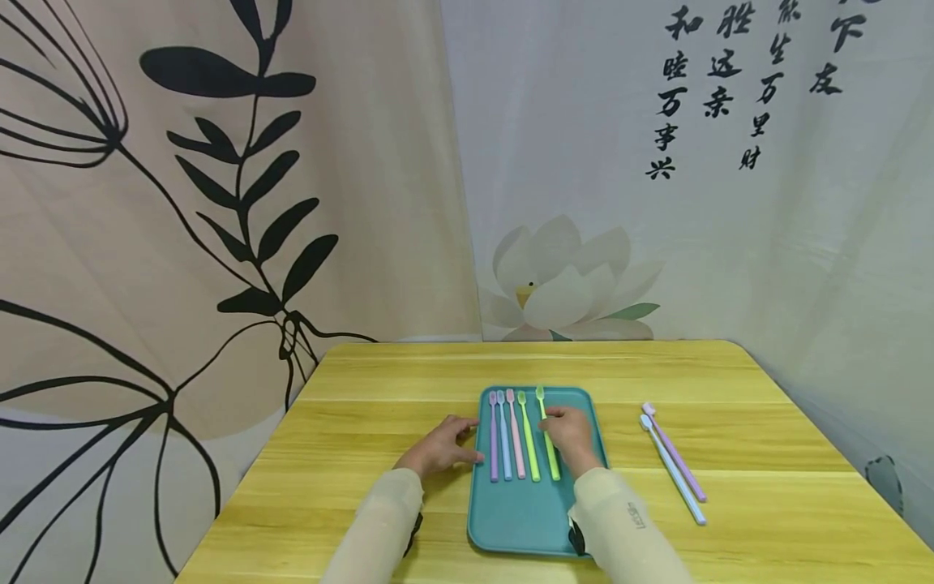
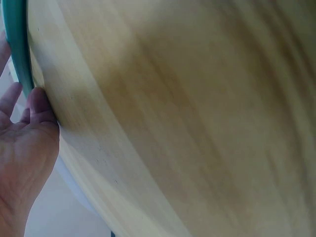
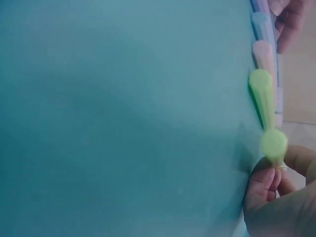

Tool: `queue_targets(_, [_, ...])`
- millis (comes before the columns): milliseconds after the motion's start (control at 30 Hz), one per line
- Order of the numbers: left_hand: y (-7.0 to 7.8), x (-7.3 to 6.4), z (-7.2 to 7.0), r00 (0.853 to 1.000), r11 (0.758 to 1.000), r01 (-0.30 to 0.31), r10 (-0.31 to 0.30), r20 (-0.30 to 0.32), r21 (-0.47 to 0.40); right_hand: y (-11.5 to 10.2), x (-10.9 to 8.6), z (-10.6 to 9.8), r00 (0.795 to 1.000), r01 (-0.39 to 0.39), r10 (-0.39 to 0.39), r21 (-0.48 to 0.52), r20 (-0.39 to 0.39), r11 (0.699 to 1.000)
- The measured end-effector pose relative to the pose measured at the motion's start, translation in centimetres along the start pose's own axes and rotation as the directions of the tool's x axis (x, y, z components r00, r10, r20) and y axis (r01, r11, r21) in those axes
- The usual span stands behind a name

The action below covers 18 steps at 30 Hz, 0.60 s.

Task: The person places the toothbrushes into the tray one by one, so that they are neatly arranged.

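On the teal tray [image 1: 520,519], several toothbrushes lie side by side: a purple toothbrush [image 1: 494,446], a blue toothbrush [image 1: 505,446], a pink toothbrush [image 1: 517,446] and a green toothbrush [image 1: 530,446]. Furthest right in the row is a yellow-green toothbrush [image 1: 552,462], which my right hand [image 1: 572,438] pinches between thumb and fingers; its round handle end [image 3: 274,143] shows in the right wrist view. My left hand [image 1: 441,448] touches the tray's left rim with its fingers spread apart. In the left wrist view, that hand [image 2: 24,143] sits against the rim [image 2: 19,49].
To the right of the tray, a second purple toothbrush [image 1: 679,458] and a second blue toothbrush [image 1: 671,470] lie slanted on the wooden table [image 1: 394,389], close together. Behind the table hangs a printed cloth [image 1: 387,162].
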<state>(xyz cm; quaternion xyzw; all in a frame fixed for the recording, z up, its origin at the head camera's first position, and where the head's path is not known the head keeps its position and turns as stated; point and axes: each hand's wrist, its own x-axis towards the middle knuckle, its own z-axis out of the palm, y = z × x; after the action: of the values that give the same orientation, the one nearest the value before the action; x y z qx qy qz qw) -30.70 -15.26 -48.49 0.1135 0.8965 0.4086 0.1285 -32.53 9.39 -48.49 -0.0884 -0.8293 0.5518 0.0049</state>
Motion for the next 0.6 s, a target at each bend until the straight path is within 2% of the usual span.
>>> queue_targets(267, [-0.20, 0.13, 0.03, 1.000, 1.000, -0.007, 0.007, 0.002, 0.006, 0.14, -0.09, 0.27, 0.998, 0.054, -0.058, -0.153, -0.021, 0.987])
queue_targets(600, [-0.44, 0.23, 0.10, 1.000, 1.000, -0.003, 0.003, 0.002, -0.012, 0.03, -0.09, 0.39, 0.997, 0.060, -0.067, -0.212, -0.029, 0.975])
